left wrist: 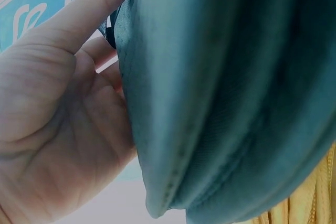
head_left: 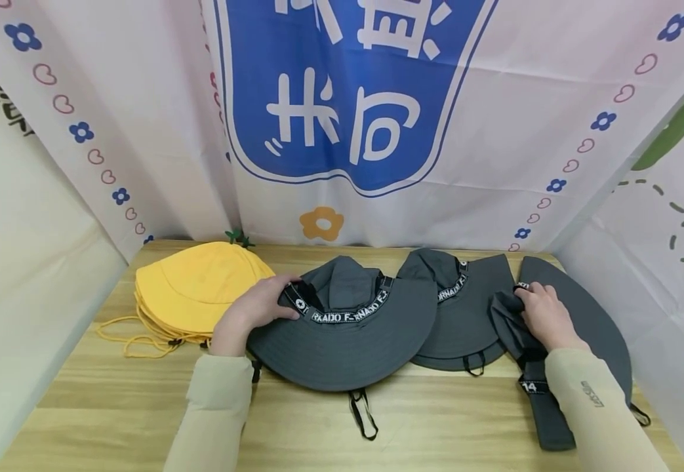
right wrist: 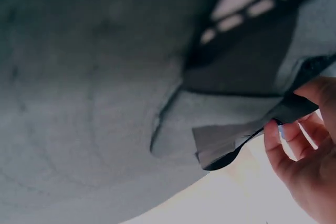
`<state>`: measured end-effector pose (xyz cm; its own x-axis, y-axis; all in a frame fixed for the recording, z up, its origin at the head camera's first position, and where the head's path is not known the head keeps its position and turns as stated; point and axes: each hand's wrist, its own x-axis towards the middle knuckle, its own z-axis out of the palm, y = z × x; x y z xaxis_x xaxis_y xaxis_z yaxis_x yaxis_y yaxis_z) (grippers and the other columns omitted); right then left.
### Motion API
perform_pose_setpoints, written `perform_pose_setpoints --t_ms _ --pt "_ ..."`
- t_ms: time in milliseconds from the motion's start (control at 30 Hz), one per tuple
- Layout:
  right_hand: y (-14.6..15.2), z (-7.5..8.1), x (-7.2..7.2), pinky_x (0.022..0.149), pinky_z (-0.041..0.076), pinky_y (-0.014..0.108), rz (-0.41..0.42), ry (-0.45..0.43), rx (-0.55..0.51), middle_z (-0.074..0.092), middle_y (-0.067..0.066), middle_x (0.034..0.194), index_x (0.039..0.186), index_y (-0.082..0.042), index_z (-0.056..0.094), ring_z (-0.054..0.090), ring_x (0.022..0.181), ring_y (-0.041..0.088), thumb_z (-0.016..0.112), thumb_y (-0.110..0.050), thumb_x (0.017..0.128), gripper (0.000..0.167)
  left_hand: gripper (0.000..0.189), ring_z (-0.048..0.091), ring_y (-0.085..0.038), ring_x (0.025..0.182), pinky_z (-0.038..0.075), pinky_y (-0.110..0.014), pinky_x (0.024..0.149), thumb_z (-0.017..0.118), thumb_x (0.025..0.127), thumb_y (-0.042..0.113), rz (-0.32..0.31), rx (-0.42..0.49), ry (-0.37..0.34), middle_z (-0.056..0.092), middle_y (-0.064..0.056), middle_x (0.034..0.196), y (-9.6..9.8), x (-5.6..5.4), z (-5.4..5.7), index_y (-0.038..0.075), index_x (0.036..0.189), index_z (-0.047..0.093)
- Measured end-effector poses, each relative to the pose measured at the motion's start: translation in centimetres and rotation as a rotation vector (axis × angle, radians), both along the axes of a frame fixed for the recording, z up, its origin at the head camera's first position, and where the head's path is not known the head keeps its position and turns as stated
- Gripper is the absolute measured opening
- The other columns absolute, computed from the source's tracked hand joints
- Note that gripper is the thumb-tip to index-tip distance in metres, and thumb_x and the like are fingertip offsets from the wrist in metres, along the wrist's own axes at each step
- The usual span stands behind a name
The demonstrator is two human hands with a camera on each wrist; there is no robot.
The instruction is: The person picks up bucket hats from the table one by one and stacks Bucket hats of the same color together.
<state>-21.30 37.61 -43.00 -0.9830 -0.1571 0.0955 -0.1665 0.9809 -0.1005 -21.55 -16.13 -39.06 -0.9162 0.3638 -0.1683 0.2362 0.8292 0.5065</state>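
Note:
My left hand (head_left: 261,303) grips the left side of a dark grey sun hat (head_left: 342,354), thumb on its white-lettered band. In the left wrist view, layers of grey brim (left wrist: 173,103) stand beside the palm, and the fingertips are partly hidden. At the right, my right hand (head_left: 548,316) pinches the band edge of another dark grey sun hat (head_left: 589,301), whose crown is folded over toward the front. The right wrist view shows thumb and fingers (right wrist: 273,142) closed on its dark edge. Between them lie more grey hats (head_left: 465,328), stacked and partly under the left hat's brim.
A stack of yellow hats (head_left: 194,288) with loose cords lies at the left of the wooden table (head_left: 111,406). Black cord loops (head_left: 364,414) hang from the grey hats. A printed white curtain (head_left: 495,164) stands behind the table and at its sides.

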Motion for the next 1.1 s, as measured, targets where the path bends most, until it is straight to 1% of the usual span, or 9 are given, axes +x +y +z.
perform_pose_setpoints --t_ms 133,233,333,467,633,800,900,1000,1100 --pt "0.2 0.3 0.1 0.082 0.047 0.065 0.045 0.055 0.035 0.053 0.032 0.124 0.120 0.008 0.064 0.047 0.107 0.051 0.068 0.006 0.085 0.036 0.071 0.050 -0.040 0.134 0.040 -0.053 0.112 0.078 0.088 0.019 0.004 0.005 -0.004 0.052 -0.023 0.146 0.0 -0.1 -0.1 0.001 0.148 0.044" --pt "0.4 1.0 0.4 0.085 0.047 0.067 0.098 0.082 0.020 0.056 0.030 0.130 0.123 0.007 0.062 0.047 0.114 0.053 0.070 0.005 0.085 0.039 0.073 0.050 -0.040 0.134 0.040 -0.053 0.113 0.079 0.087 0.019 0.019 0.005 -0.012 0.053 -0.023 0.145 0.1 -0.1 -0.2 0.000 0.148 0.043" --pt "0.6 2.0 0.9 0.086 0.046 0.068 0.158 0.116 -0.034 0.061 0.031 0.124 0.126 0.005 0.060 0.049 0.115 0.052 0.070 0.006 0.084 0.043 0.073 0.052 -0.039 0.132 0.041 -0.053 0.111 0.079 0.086 0.020 0.031 0.005 -0.009 0.055 -0.024 0.142 0.2 -0.2 -0.3 -0.002 0.146 0.045" --pt "0.6 3.7 1.5 0.087 0.045 0.067 0.220 0.163 -0.104 0.062 0.033 0.113 0.126 0.005 0.060 0.050 0.112 0.050 0.072 0.008 0.082 0.046 0.069 0.056 -0.038 0.127 0.043 -0.052 0.109 0.080 0.085 0.019 0.031 0.014 0.009 0.060 -0.023 0.137 0.2 -0.2 -0.4 -0.003 0.142 0.049" --pt "0.0 6.2 2.0 0.085 0.045 0.065 0.241 0.215 -0.155 0.065 0.030 0.109 0.116 0.003 0.063 0.053 0.106 0.049 0.076 0.010 0.078 0.040 0.065 0.059 -0.036 0.124 0.045 -0.051 0.108 0.081 0.084 0.018 0.027 0.040 0.027 0.063 -0.020 0.134 0.1 -0.3 -0.5 0.000 0.140 0.054" --pt "-1.2 8.2 2.7 0.070 0.047 0.055 0.237 0.274 -0.157 0.067 0.023 0.095 0.101 -0.003 0.062 0.058 0.088 0.040 0.079 0.008 0.076 0.032 0.066 0.058 -0.036 0.126 0.045 -0.052 0.108 0.081 0.084 0.021 0.038 0.042 0.052 0.062 -0.019 0.137 0.1 -0.1 -0.6 0.004 0.142 0.053" --pt "-2.4 9.2 3.1 0.064 0.043 0.046 0.246 0.321 -0.160 0.064 0.017 0.086 0.094 -0.006 0.060 0.055 0.080 0.032 0.080 0.007 0.076 0.030 0.070 0.056 -0.037 0.129 0.044 -0.052 0.109 0.081 0.084 0.022 0.034 0.042 0.079 0.060 -0.019 0.140 0.3 -0.1 -0.7 0.004 0.144 0.051" --pt "-3.8 9.9 3.4 0.066 0.039 0.038 0.273 0.392 -0.184 0.063 0.012 0.084 0.092 -0.007 0.060 0.053 0.081 0.026 0.080 0.005 0.076 0.028 0.073 0.054 -0.038 0.132 0.043 -0.051 0.110 0.081 0.084 0.022 0.018 0.046 0.114 0.057 -0.019 0.143 0.6 -0.2 -0.7 0.003 0.146 0.048" --pt "-5.3 10.5 3.6 0.068 0.037 0.034 0.291 0.438 -0.231 0.064 0.012 0.087 0.093 -0.007 0.062 0.053 0.083 0.023 0.080 0.003 0.078 0.025 0.073 0.054 -0.038 0.132 0.043 -0.052 0.111 0.081 0.084 0.022 0.002 0.055 0.145 0.056 -0.019 0.144 0.9 -0.2 -0.7 0.004 0.146 0.048"
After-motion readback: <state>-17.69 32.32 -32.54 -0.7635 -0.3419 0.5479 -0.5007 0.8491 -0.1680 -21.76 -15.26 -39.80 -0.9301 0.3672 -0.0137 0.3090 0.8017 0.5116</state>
